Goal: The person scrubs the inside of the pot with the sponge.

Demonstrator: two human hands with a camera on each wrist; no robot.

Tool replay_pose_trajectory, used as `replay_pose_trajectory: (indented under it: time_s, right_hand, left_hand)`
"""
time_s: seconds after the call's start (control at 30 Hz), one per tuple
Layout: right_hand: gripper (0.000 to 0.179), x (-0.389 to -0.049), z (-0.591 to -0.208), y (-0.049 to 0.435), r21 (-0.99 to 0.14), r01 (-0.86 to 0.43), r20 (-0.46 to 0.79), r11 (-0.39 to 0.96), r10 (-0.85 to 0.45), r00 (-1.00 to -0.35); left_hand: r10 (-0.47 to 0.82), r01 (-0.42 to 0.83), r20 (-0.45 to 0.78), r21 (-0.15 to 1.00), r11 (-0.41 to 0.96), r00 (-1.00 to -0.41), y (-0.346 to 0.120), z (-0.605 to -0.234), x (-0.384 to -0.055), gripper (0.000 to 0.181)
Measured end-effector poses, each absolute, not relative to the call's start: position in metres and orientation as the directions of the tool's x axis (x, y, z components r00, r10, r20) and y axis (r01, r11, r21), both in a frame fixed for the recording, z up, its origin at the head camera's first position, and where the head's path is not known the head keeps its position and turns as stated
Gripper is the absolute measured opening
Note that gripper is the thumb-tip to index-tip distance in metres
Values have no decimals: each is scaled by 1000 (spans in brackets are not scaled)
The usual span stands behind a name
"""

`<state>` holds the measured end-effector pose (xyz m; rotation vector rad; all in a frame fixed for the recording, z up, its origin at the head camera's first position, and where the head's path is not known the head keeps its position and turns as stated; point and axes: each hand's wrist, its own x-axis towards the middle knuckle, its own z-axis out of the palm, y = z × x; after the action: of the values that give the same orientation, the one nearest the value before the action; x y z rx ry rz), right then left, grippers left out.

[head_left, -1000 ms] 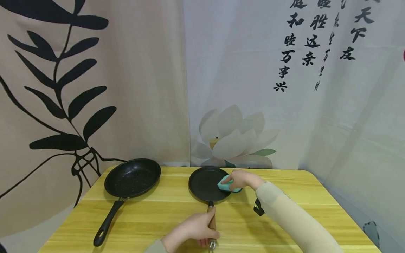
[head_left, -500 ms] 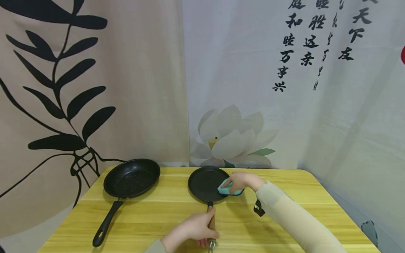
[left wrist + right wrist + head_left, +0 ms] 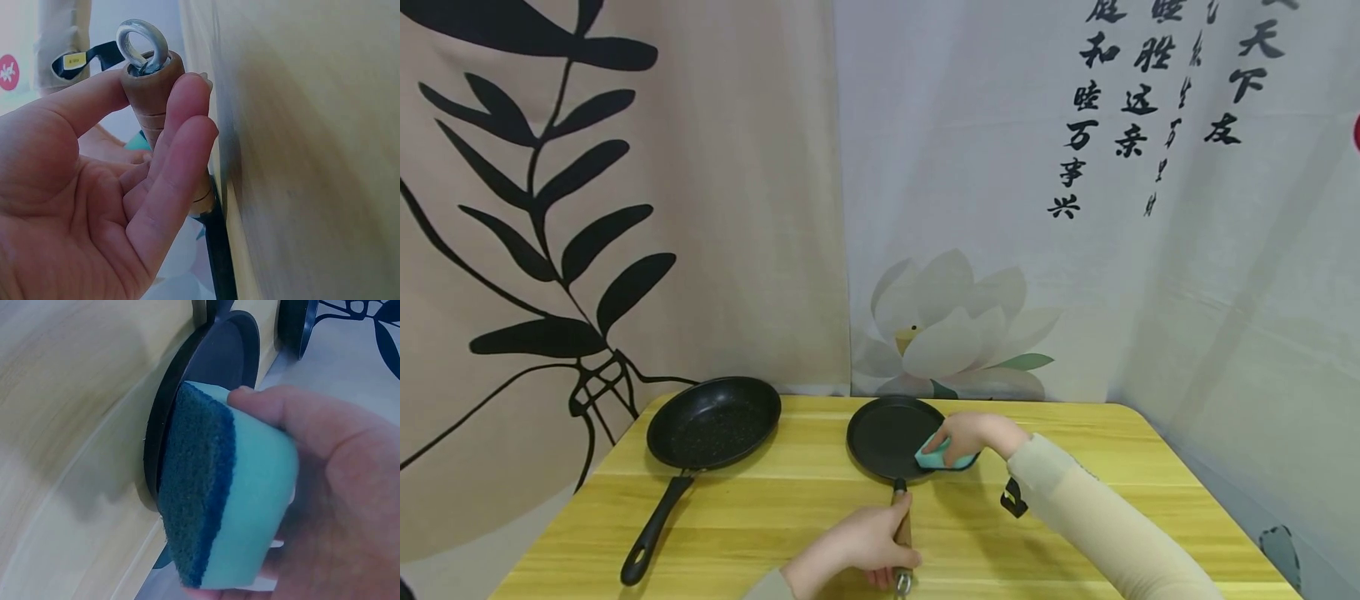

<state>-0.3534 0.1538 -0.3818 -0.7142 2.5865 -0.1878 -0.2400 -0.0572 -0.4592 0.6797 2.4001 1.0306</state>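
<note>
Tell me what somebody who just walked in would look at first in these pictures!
Probably the bright turquoise sponge, held in the right hand at the right side of the small black pan. Next might come the bigger black pan, over on the left of the yellow table. Behind the table, the big dark leaves on the left of the backdrop stand out too.

The place was a curtained workspace; home or studio could not be told. A wood-grain table (image 3: 730, 525) stood before hanging cloth (image 3: 752, 208) printed with leaves (image 3: 542, 337), a lotus (image 3: 951, 342) and Chinese characters (image 3: 1100, 50); a frying pan (image 3: 715, 423), flat pan (image 3: 887, 437) and sponge (image 3: 958, 463) lent kitchen character.
</note>
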Motion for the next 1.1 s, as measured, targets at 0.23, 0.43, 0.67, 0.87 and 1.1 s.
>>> replay_pose_trajectory:
  time_s: [0.23, 0.43, 0.67, 0.87, 1.1]
  right_hand:
    - [44, -353, -383, 152, -245, -468, -389, 849, -529, -755]
    - [43, -351, -383, 149, -248, -501, -378, 829, -559, -738]
    - [44, -350, -386, 145, -287, -558, -353, 779, -628, -694]
    - [45, -349, -390, 141, -294, -594, -327, 749, -663, -674]
    - [41, -347, -393, 132, -243, -637, -291, 732, -681, -672]
  left_hand:
    - [600, 205, -226, 801, 563, -767, -60, -500, -265, 99]
    - [609, 204, -209, 819, 537, -765, -62, -527, -278, 97]
    - [612, 180, -232, 826, 535, -756, -62, -523, -278, 102]
    - [604, 186, -231, 817, 546, -763, -61, -511, -270, 100]
    - [618, 179, -220, 838, 516, -755, -62, -527, -279, 103]
